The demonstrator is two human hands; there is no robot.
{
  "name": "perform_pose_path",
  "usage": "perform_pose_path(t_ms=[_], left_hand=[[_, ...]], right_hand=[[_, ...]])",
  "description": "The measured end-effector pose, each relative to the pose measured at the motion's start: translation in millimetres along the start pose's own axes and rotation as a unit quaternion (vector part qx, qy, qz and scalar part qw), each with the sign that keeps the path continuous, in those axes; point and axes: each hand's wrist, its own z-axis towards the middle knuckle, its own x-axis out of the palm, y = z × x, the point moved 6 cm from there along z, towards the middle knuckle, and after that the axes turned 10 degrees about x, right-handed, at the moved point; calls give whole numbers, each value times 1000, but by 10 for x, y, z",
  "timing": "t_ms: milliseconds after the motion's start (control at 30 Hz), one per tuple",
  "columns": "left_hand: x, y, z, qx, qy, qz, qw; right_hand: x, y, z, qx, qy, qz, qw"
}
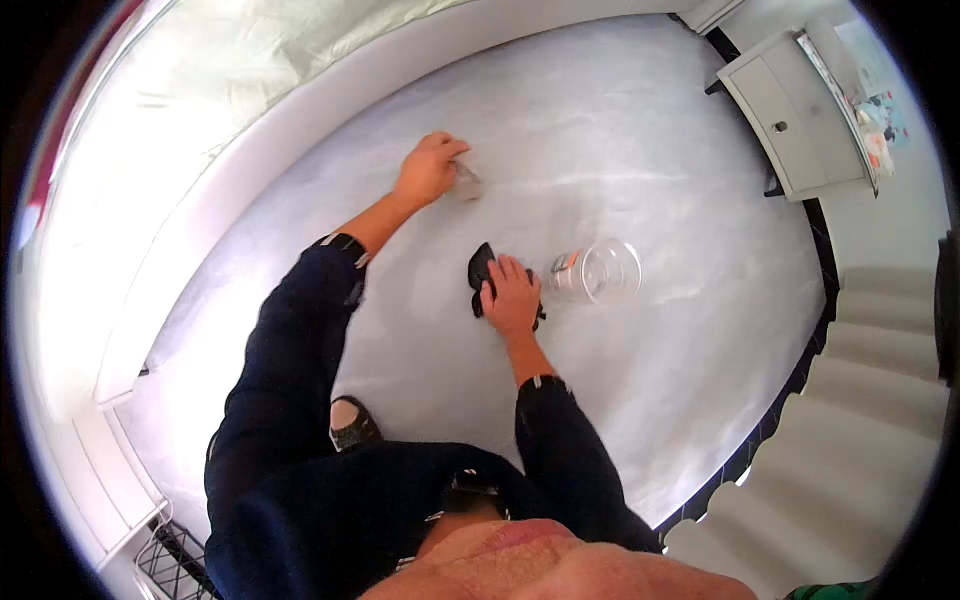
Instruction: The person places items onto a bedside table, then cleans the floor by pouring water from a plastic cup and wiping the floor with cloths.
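Black object (481, 262), greyish-white floor (650, 140)

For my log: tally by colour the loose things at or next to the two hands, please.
Clear-looking: 2 (container; small item at the left hand)
Black: 1 (bundle under the right hand, counted as one)
Total: 3

black item (481, 264) part-hidden by right grip (512, 296), orange print (566, 268) blurred
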Motion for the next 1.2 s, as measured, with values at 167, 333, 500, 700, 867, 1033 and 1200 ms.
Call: perform_pose_path(t_ms=[167, 333, 500, 700, 867, 1033, 1200], left_hand=[[1423, 9, 201, 63, 159, 100, 980], [2111, 95, 697, 91, 215, 105, 967], [2449, 470, 1524, 69, 209, 126, 967], [2582, 1176, 2190, 19, 174, 222, 959], [1862, 2019, 2071, -115, 176, 277, 938], [1456, 2656, 1589, -169, 166, 269, 934], [1092, 2728, 1084, -165, 174, 266, 934]], right_hand=[[-10, -13, 58, 8, -12, -6, 1000], [-10, -10, 97, 41, 29, -23, 998], [-23, -6, 131, 58, 48, -24, 997], [-1, -23, 123, 74, 64, -39, 994], [8, 15, 135, 72, 62, -54, 994], [3, 28, 155, 69, 63, -62, 994], [71, -13, 72, 60, 82, -80, 992]])
